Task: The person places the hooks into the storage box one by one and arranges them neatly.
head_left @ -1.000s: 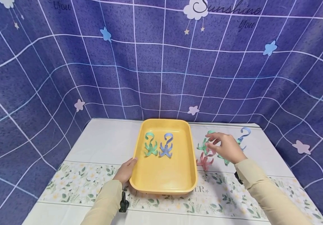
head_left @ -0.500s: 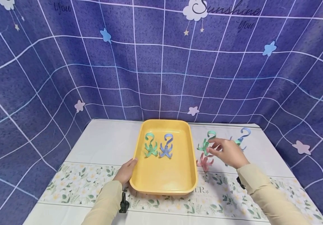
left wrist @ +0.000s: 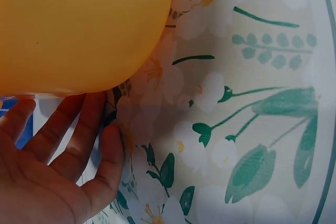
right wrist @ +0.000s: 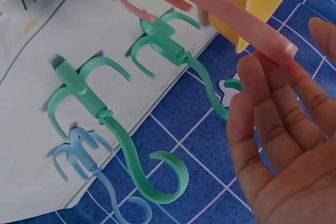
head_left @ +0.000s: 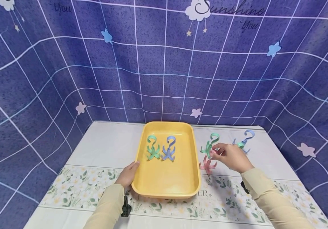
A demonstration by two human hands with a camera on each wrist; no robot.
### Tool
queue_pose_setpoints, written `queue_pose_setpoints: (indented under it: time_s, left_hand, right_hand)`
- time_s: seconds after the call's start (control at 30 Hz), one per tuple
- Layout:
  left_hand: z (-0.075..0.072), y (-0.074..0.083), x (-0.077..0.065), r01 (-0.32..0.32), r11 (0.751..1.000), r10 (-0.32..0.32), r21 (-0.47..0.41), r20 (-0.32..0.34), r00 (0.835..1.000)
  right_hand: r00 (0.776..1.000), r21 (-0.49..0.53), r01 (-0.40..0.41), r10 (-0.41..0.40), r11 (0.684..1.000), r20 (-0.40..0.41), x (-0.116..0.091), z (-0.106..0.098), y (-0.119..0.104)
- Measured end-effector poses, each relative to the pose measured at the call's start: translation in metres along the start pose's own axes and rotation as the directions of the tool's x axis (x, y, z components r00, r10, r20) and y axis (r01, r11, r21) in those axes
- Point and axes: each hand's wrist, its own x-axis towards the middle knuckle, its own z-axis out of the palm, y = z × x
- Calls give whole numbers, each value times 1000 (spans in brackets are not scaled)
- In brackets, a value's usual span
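My left hand (head_left: pixel 128 174) grips the left side of a yellow tray (head_left: pixel 165 190), thumb at the rim; in the left wrist view its fingers (left wrist: pixel 68 135) lie against the tray's outer wall. A green claw hook (head_left: pixel 153 151) and a blue claw hook (head_left: pixel 168 152) lie side by side inside the tray. Right of the tray, my right hand (head_left: pixel 232 156) pinches the end of a pink claw hook (head_left: pixel 208 166), whose prongs rest on the table. In the right wrist view that pink claw hook (right wrist: pixel 241 22) reaches to the fingertips, the thumb slightly apart.
Just behind the pink hook lies a green claw hook (head_left: pixel 207 149). Another blue claw hook (head_left: pixel 245 140) and a second green claw hook (right wrist: pixel 84 90) lie farther right, partly hidden in the head view. A blue curtain (head_left: pixel 164 79) encloses the table's back and sides.
My right hand has dropped slightly toward the pink hook, and its thumb and index finger have closed on the hook's end. The left hand and tray stay in place.
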Motion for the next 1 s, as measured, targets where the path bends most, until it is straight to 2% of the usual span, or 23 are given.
queue_pose_setpoints:
  time_s: [0.37, 0.67, 1.0]
  left_hand:
    - [-2, 2, -3, -18, 1000, 18, -2, 6, 1000]
    - [-2, 2, -4, -8, 1000, 8, -1, 4, 1000]
    - [-1, 1, -2, -12, 1000, 12, 7, 5, 1000]
  right_hand:
    - [998, -32, -63, 64, 997, 15, -2, 1, 4]
    - [998, -30, -55, 55, 998, 7, -5, 4, 6]
    - [999, -35, -40, 39, 999, -37, -6, 8, 7]
